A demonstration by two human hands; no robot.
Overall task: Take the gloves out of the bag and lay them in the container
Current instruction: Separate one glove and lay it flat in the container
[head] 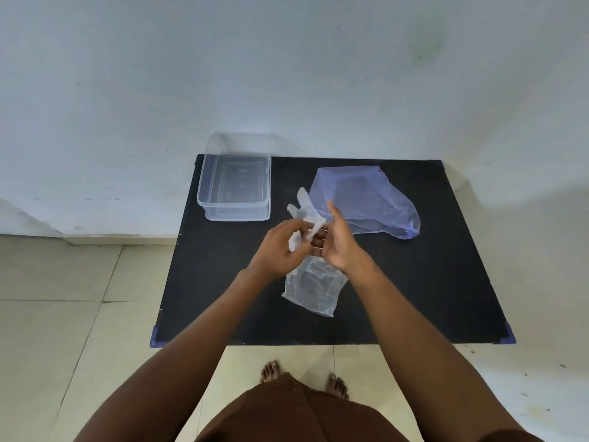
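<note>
A thin clear plastic glove (pixel 305 209) is held up between my two hands above the middle of the black table (pixel 414 282), its fingers pointing away from me. My left hand (pixel 280 250) pinches its lower part. My right hand (pixel 338 240) grips it from the right side. Below my hands, more clear plastic (pixel 314 290) lies flat on the table; I cannot tell whether it is a glove or a small bag. A bluish translucent bag (pixel 366 202) lies slack at the back right. The clear plastic container (pixel 234 186) stands open at the back left with nothing in it.
The table stands against a white wall (pixel 287 74). Pale floor tiles (pixel 63 314) surround it on the left and front. My bare feet (pixel 271 373) are just in front of the table's near edge.
</note>
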